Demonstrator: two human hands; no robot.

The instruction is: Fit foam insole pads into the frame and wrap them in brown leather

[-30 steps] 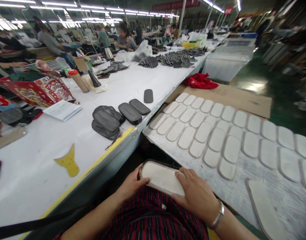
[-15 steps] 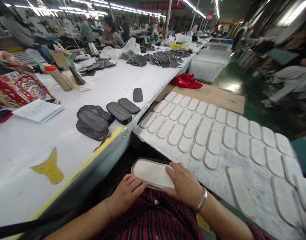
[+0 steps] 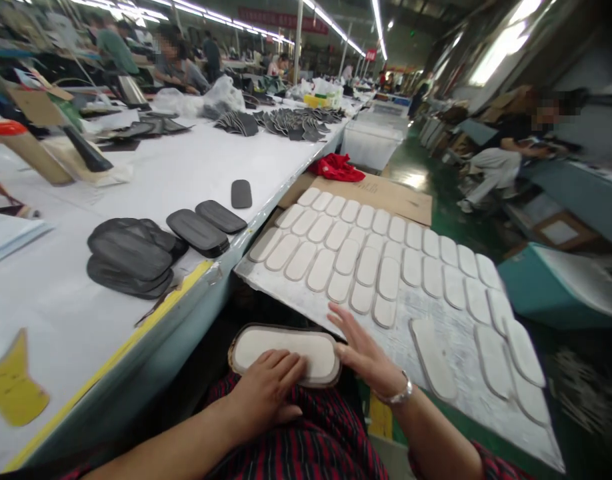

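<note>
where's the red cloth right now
In the head view the red cloth lies upper centre, bunched on the far end of the cardboard sheet, just right of the white table's edge, beyond the pale pads.

A long white desk (image 3: 196, 160) carries stacks of dark oval pieces (image 3: 131, 257) near its yellow-taped edge, a single dark piece (image 3: 241, 193) farther along, and a yellow cut-out shape (image 3: 13, 387) at the near end. Beside the desk, a red cloth (image 3: 339, 167) lies on a brown cardboard sheet (image 3: 386, 193). Farther down the desk lie fanned heaps of dark cut parts (image 3: 286, 123), and a seated person (image 3: 506, 157) sits across the green floor (image 3: 451, 213).
</note>
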